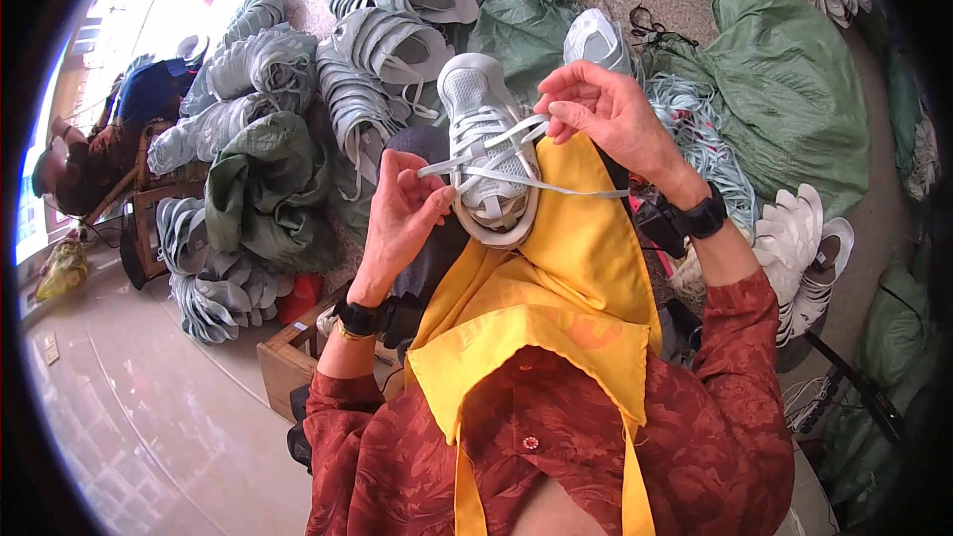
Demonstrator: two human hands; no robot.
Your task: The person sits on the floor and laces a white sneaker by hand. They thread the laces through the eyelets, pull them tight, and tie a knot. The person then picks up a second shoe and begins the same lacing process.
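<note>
A light grey sneaker (475,89) rests on my lap over the yellow apron (586,218), its toe pointing away from me. Pale flat shoelaces (576,189) cross over its tongue, and one loose end trails right across the apron. At the shoe's left side, my left hand (405,208) is closed, pinching a stretch of lace between thumb and fingertips. My right hand (611,124), up to the right of the shoe, has its thumb and fingers closed on another part of the lace near the upper eyelets.
Nested stacks of grey shoe uppers (392,45) line the far left. Green sacks (789,89) lie right and left, beside a heap of pale laces (700,129). White uppers (789,248) stand at the right. A wooden stool (288,357) is near my left arm. Another person (94,164) sits far left.
</note>
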